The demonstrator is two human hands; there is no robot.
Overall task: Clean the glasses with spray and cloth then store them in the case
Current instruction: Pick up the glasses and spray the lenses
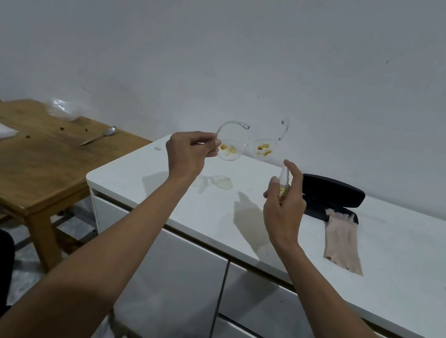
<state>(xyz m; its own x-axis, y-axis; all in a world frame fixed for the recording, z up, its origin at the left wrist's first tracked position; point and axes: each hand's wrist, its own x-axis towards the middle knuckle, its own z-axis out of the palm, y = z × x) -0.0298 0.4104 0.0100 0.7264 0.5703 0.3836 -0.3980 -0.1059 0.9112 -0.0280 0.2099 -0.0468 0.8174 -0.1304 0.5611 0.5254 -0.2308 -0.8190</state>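
The spray bottle (283,185) is mostly hidden inside the right hand (283,204), which grips it with the forefinger on its top; only its pale upper part shows. The left hand (189,153) pinches the clear glasses (246,146) by one corner, raised above the white cabinet (154,187); the frame is hard to trace against the wall, and yellow-orange smears mark both lenses. On the cabinet top, right of the bottle, the black case (331,197) lies open with the cloth (343,243) draped from it. Bare surface lies beneath both hands up to the near edge.
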